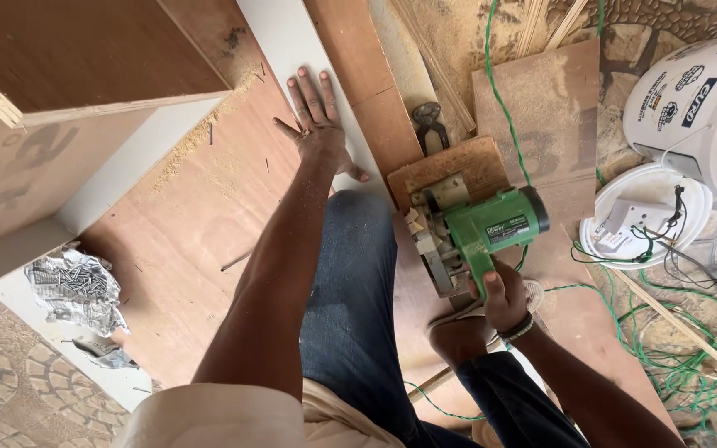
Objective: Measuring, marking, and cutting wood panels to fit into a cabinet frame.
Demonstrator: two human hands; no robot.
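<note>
Pressing the left hand (pixel 319 124) flat, fingers spread wide, on a white laminated board (pixel 292 50) in the upper middle of the frame, a person grips a green circular saw (pixel 470 232) with the right hand (pixel 501 300) closed around its handle right of centre. The saw rests on a plywood sheet (pixel 201 241) on the floor, beside the person's jeans-clad knee, its blade guard facing left; the cut appears to be at the lining-up stage, and the next move looks to call for swinging the blade to the board edge while the flat hand steadies it. Pincers (pixel 430 120) lie just above the saw. A green cable (pixel 665 365) loops at lower right, close enough to snag. A white bucket (pixel 699 108) stands at upper right, a crumpled sheet of nails (pixel 76 286) at left
</note>
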